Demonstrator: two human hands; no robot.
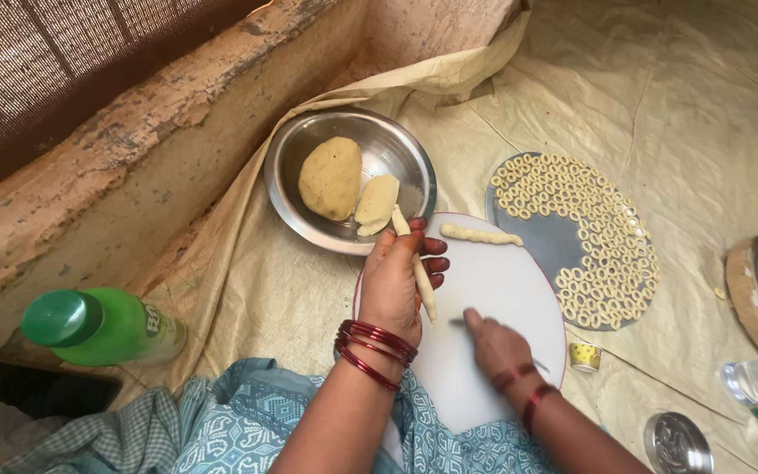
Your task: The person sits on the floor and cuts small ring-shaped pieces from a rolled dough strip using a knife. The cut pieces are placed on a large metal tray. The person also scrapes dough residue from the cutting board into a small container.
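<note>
Two hands: both over the round white board [493, 298], which lies on the floor sheet.
Left hand [394, 285]: grip pinching a dough rope [417, 263], lifted off the board so it hangs free.
Right hand [495, 344]: grip pressed together on a thin tool; blurred.
Steel bowl [350, 180]: dough lumps, within reach.
Grey tray [572, 241]: dough rings spaced apart.
Green bottle [103, 326]: lying, white label.
</note>
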